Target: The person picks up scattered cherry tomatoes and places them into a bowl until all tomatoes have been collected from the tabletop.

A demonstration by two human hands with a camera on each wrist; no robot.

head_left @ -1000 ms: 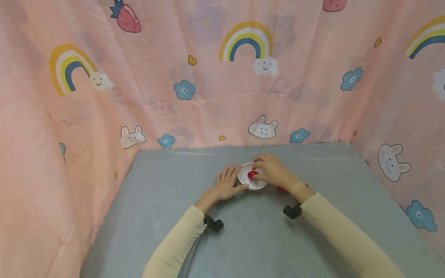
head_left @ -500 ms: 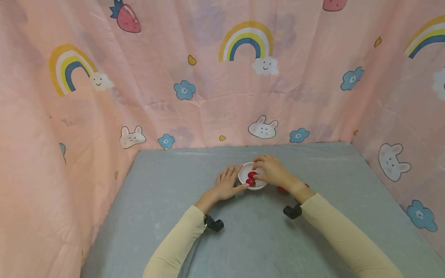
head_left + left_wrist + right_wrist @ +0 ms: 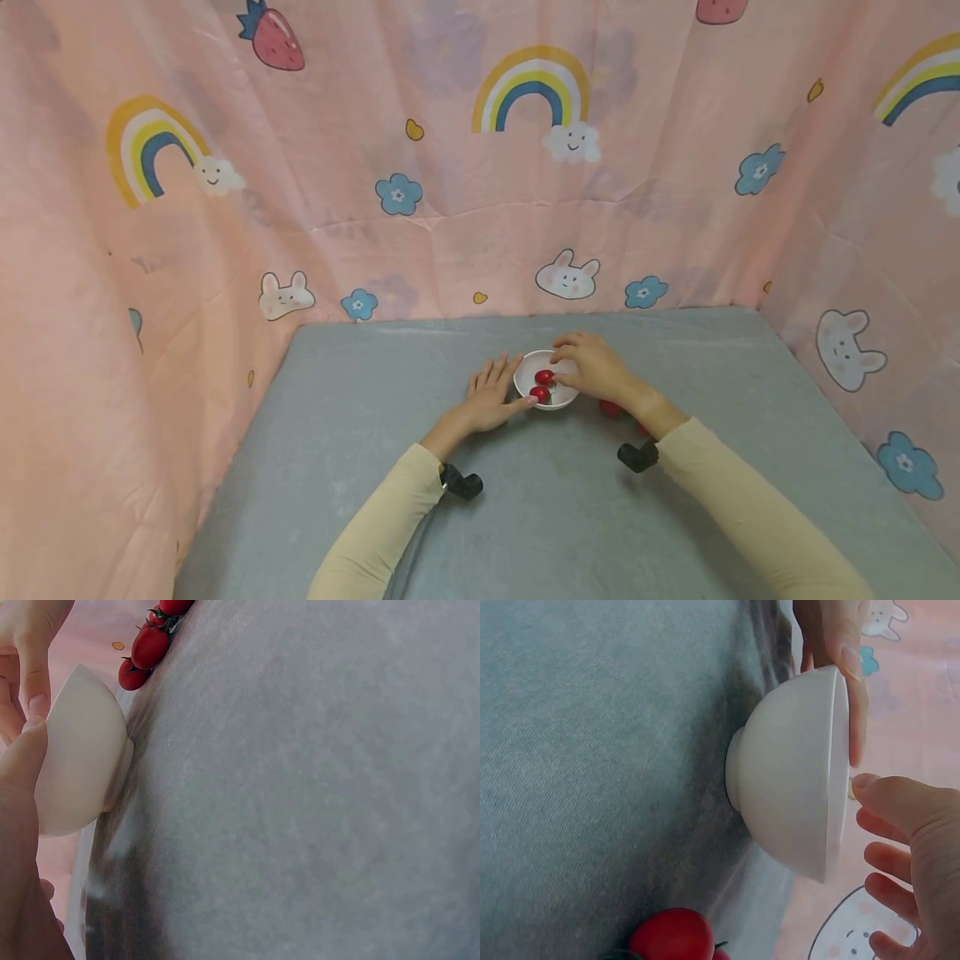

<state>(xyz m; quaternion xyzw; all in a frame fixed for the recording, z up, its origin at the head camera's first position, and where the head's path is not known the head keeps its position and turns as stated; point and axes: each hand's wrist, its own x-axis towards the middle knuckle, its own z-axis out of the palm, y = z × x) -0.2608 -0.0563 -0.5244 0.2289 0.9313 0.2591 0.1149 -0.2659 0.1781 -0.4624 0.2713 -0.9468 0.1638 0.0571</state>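
Note:
A white bowl stands on the grey cloth and holds two small red tomatoes, one near the middle and one by the near rim. My left hand rests against the bowl's left side, fingers spread and straight, thumb at the near rim. Over the right rim hovers my right hand, fingers loosely bent. In the right wrist view, its thumb and fingers are apart with nothing between them. More tomatoes with green stems lie right of the bowl, partly hidden under my right forearm in the head view.
The grey cloth-covered table spreads around the bowl. Pink patterned curtains enclose it at the back and sides. Each wrist wears a black camera mount.
A second tomato has come into view in the bowl near the left thumb. My right hand has let go and drawn slightly right. My left hand has stayed in place.

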